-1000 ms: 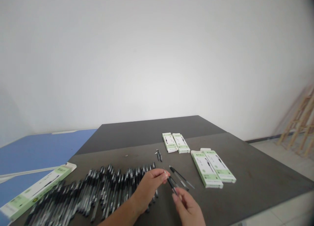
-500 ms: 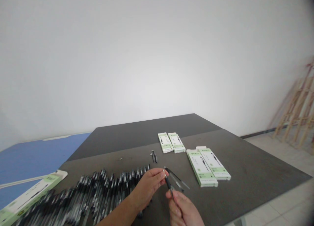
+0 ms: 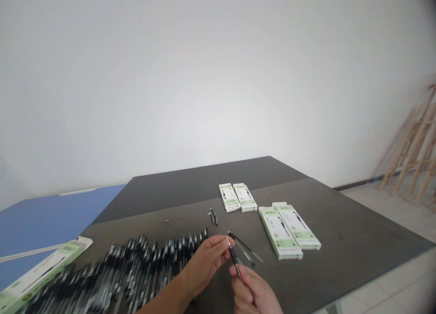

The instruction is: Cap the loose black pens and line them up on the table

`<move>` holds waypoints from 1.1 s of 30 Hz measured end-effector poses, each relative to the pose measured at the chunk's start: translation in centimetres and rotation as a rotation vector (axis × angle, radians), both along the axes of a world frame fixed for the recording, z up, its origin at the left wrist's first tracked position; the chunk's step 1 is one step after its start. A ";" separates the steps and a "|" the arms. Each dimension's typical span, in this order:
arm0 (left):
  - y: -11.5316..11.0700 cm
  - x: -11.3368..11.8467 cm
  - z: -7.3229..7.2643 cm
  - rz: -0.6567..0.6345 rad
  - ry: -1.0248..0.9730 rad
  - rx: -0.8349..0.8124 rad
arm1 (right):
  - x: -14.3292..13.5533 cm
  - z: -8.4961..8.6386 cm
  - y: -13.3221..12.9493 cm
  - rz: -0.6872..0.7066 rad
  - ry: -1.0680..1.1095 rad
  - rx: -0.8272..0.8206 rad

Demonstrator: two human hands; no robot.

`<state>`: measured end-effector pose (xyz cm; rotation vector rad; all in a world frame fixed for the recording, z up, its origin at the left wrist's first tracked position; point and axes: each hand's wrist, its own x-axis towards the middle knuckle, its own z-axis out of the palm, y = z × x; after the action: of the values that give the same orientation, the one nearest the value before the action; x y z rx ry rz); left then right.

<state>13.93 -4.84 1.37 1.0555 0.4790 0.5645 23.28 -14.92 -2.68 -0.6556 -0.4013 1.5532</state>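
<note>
Both hands work on one black pen (image 3: pixel 233 258), held above the near edge of the dark worktop (image 3: pixel 340 241). Left hand (image 3: pixel 204 261): forearm enters from the lower left, palm turned inward, thumb and forefinger pinched shut on the pen's upper, silver-tipped end. Right hand (image 3: pixel 254 293): rises from the bottom edge, fingers (image 3: pixel 238 272) curled closed round the lower part of the barrel; pen slopes from upper left down to lower right between the two grips. Whether the pen is whole or in parts cannot be told at this size. Progress, judged from the layout: a long spread of black pens (image 3: pixel 136 264) lies on the worktop left of the hands, apparently the bulk of the stock. Just beyond the hands lie two or three thin loose parts (image 3: pixel 245 250), and further back some small dark bits (image 3: pixel 213 216). Four green-and-white boxes sit closed to the right, a short pair (image 3: pixel 237 197) behind a long pair (image 3: pixel 289 225); one more long box (image 3: pixel 44 271) lies at far left, partly over a blue surface (image 3: pixel 51 218). Much appears left to handle.
</note>
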 end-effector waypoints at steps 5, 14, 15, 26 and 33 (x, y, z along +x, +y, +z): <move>-0.1 -0.6 1.3 -0.034 0.122 0.133 | -0.4 0.1 -0.3 0.017 0.050 0.077; -0.4 -0.8 1.5 -0.019 0.171 0.212 | -1.2 -0.4 -0.2 -0.012 -0.032 0.026; -0.4 -0.8 1.5 0.006 0.154 0.173 | -1.3 -0.2 -0.2 0.020 -0.004 0.029; 2.8 -1.5 1.0 0.214 0.471 0.614 | -0.8 -1.6 -1.2 -0.387 -0.373 -0.143; 4.8 -1.2 -1.6 0.086 0.934 1.176 | 0.2 -2.3 -1.8 -0.595 -0.360 -0.236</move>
<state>12.74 0.00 -0.20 2.4644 1.0557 0.3715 23.52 -16.71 -5.02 -1.1305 -0.2545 0.9193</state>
